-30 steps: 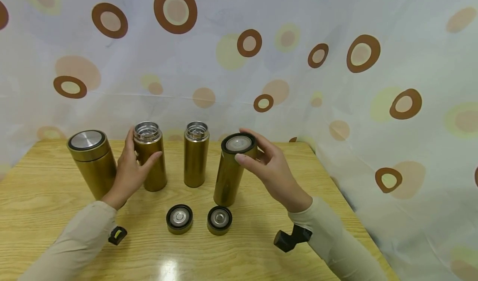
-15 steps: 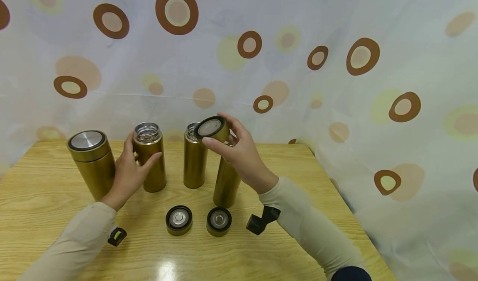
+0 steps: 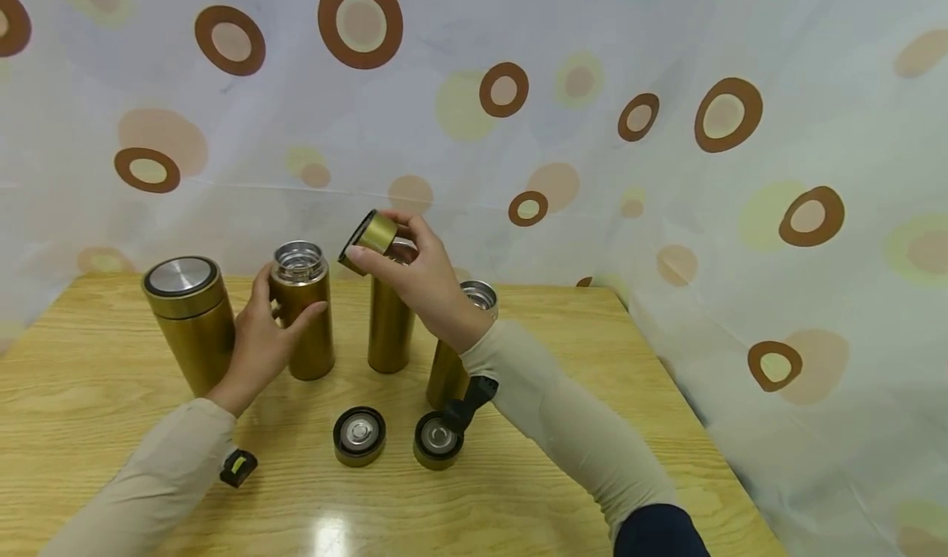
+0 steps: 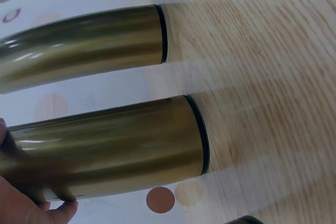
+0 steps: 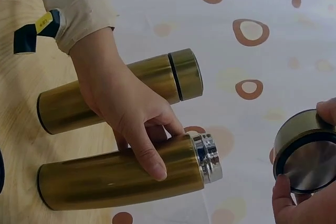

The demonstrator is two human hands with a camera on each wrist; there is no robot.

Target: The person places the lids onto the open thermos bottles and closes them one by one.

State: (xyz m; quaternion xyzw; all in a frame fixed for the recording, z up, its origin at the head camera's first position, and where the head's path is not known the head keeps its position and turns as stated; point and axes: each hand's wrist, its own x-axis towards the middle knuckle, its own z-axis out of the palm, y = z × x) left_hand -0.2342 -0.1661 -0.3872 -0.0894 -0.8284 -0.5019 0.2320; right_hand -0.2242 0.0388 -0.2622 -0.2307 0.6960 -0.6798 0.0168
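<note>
My left hand [image 3: 265,339] grips a gold thermos [image 3: 314,345] around its upper body; its steel mouth is uncovered and it stands upright. In the head view, my right hand [image 3: 425,285] pinches a gold lid [image 3: 381,232] by its rim, tilted on its side above the bottles, right of the gripped thermos. The right wrist view shows the lid's round silver top [image 5: 311,163]. Behind the right hand stands a second uncovered thermos [image 3: 389,335], its mouth partly hidden. A third uncovered thermos [image 3: 447,368] is partly covered by the right wrist.
Beside the left forearm stands a capped gold thermos [image 3: 194,339] with a silver top. Two lids, a left one [image 3: 359,452] and a right one [image 3: 434,458], lie underside up on the wooden table [image 3: 533,491]. A patterned cloth [image 3: 578,14] hangs behind.
My right hand has lifted the lid off the rightmost thermos and carried it left, turning it onto its side. The left hand keeps its grip on the thermos.
</note>
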